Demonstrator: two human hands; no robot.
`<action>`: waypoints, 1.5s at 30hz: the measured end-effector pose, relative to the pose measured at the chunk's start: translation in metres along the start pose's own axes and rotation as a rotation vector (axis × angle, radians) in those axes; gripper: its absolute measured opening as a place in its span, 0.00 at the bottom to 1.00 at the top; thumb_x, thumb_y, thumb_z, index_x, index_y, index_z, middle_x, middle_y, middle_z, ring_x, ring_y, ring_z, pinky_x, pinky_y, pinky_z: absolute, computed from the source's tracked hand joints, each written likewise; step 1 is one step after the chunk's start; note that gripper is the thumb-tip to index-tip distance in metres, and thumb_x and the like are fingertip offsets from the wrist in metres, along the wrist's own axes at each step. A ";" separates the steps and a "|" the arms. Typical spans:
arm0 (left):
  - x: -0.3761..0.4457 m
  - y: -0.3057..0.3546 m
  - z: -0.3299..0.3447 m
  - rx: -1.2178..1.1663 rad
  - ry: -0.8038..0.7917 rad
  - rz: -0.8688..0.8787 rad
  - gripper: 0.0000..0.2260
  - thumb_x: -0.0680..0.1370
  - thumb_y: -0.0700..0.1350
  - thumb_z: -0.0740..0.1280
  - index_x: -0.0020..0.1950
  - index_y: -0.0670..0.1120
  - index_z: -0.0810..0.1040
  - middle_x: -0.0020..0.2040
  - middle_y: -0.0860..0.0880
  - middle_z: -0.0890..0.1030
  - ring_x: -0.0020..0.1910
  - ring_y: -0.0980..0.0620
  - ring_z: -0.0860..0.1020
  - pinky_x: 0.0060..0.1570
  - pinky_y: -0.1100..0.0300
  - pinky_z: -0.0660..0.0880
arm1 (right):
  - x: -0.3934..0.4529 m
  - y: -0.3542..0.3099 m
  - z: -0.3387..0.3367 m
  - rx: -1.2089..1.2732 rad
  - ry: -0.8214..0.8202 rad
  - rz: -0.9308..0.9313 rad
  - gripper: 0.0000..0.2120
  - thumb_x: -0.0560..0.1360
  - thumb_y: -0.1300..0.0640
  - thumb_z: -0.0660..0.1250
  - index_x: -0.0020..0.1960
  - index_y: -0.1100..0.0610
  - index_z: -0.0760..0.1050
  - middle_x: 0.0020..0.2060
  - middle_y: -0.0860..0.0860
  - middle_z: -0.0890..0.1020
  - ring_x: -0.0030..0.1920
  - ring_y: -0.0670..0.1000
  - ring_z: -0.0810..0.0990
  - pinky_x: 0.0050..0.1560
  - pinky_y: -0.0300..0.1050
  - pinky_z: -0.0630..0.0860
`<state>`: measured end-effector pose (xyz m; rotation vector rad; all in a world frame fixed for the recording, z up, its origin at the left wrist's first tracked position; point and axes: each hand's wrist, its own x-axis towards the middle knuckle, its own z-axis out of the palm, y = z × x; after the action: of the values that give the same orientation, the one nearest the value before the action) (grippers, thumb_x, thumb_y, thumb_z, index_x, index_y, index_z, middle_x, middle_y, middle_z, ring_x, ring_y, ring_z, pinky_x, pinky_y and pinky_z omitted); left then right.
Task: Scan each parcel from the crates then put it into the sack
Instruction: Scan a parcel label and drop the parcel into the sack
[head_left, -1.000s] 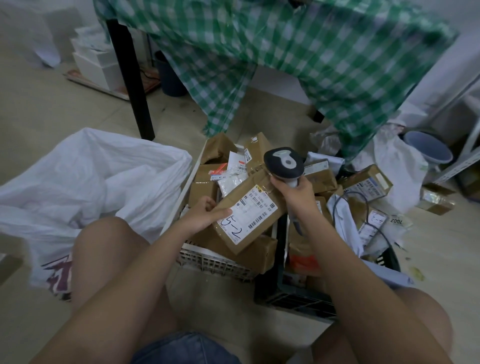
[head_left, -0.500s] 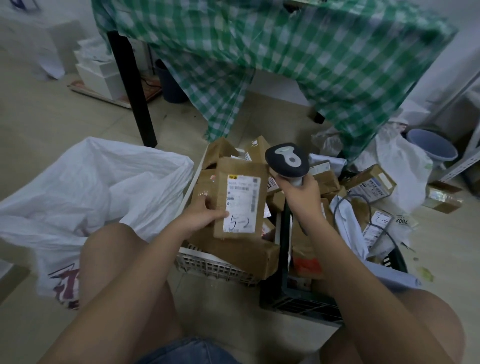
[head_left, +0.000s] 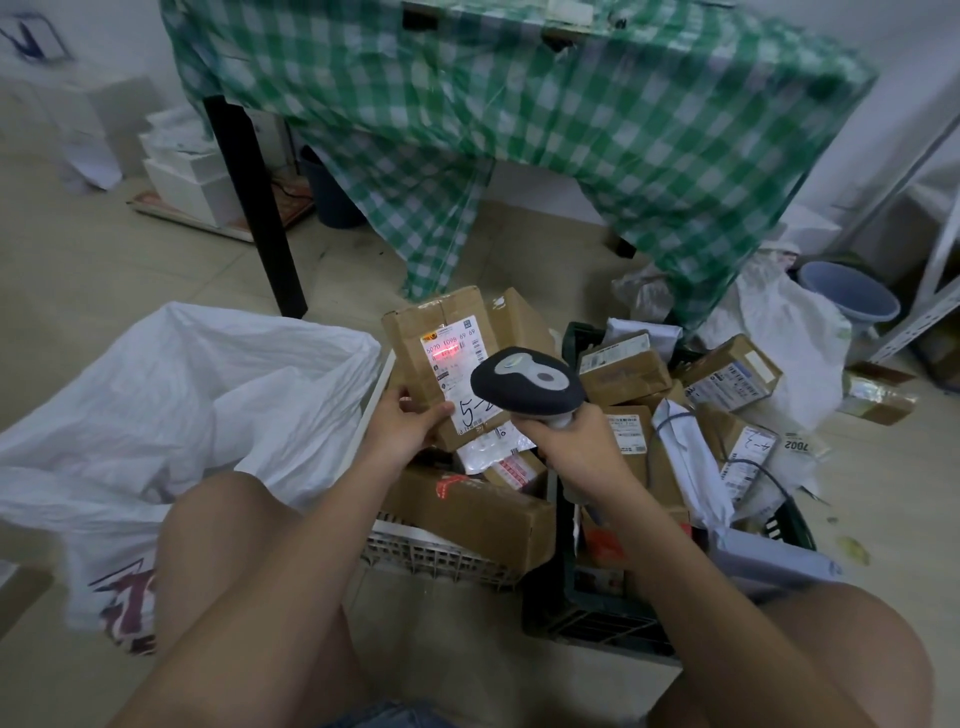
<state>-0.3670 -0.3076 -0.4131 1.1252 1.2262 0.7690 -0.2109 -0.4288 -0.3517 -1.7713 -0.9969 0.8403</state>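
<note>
The left hand (head_left: 410, 431) grips the brown parcel (head_left: 441, 358) upright by its bottom edge above the white crate (head_left: 431, 556), the right hand (head_left: 576, 441) grips the scanner (head_left: 524, 382) w/ red light on the label, & the sack (head_left: 182, 395) lies open just left, nearer the left hand.

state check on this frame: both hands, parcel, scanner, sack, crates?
left hand: grips the parcel's lower left edge
right hand: grips the scanner's handle
parcel: lifted, label facing the camera, red scan light on label
barcode scanner: aimed at the label
white sack: mouth open
white crate: holds parcels
dark crate: holds parcels
</note>
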 end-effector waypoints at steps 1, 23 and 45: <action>0.000 0.000 0.000 0.004 0.001 0.002 0.19 0.73 0.42 0.74 0.60 0.49 0.71 0.45 0.56 0.77 0.41 0.57 0.79 0.44 0.58 0.80 | -0.001 -0.002 0.000 -0.004 -0.004 -0.003 0.11 0.71 0.55 0.72 0.46 0.63 0.77 0.29 0.52 0.78 0.33 0.49 0.75 0.35 0.46 0.71; -0.002 -0.004 -0.021 -0.024 0.080 0.041 0.22 0.72 0.42 0.75 0.62 0.47 0.70 0.47 0.55 0.77 0.49 0.50 0.79 0.50 0.53 0.80 | 0.002 -0.020 0.016 0.105 0.006 -0.004 0.09 0.72 0.61 0.73 0.43 0.49 0.75 0.31 0.44 0.79 0.30 0.40 0.77 0.31 0.33 0.73; 0.049 -0.017 -0.274 0.539 0.423 -0.118 0.32 0.75 0.50 0.71 0.75 0.42 0.64 0.73 0.42 0.68 0.70 0.42 0.68 0.66 0.53 0.65 | 0.095 -0.038 0.141 -0.147 -0.136 0.074 0.06 0.72 0.55 0.72 0.45 0.55 0.77 0.35 0.52 0.78 0.39 0.55 0.77 0.40 0.49 0.73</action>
<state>-0.6244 -0.2021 -0.4345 1.3419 1.9179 0.6170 -0.2999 -0.2810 -0.3783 -1.9055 -1.1112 0.9659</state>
